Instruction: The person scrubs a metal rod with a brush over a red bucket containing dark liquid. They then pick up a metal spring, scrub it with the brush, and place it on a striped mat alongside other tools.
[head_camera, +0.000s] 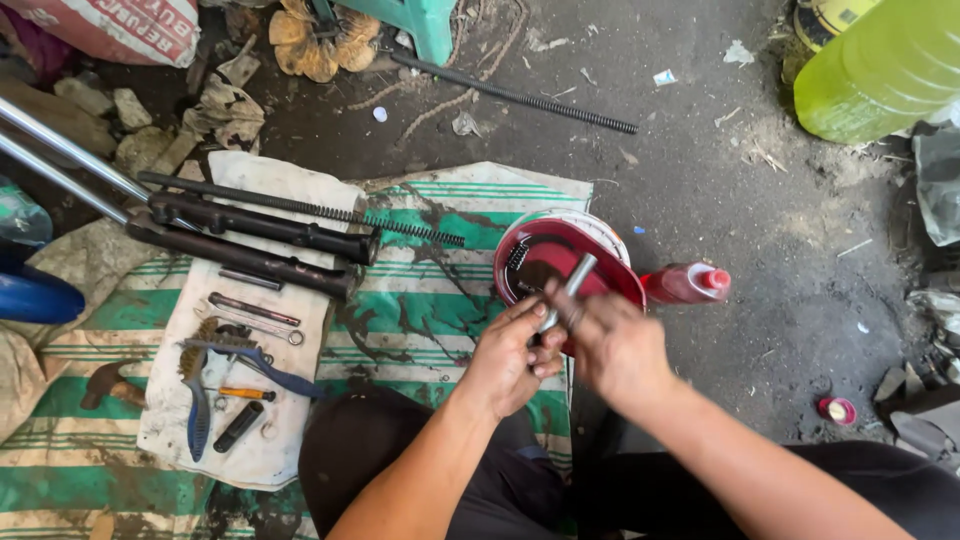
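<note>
Between left hand (508, 358) and right hand (612, 345), metal rod (568, 289) above red basin (560, 255).

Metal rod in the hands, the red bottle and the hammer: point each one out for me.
metal rod (576, 276), head view, on the shiny upper end above the fingers.
red bottle (685, 284), head view, on the middle of its body.
hammer (104, 385), head view, on its head.

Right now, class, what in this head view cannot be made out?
- Lower end of the metal rod: wrapped by the left hand and right hand.
- Contents of the red bowl: partly behind both hands.
- Green bottle: cut by the top-right edge.
- Small parts on the white cloth: too small.
</note>
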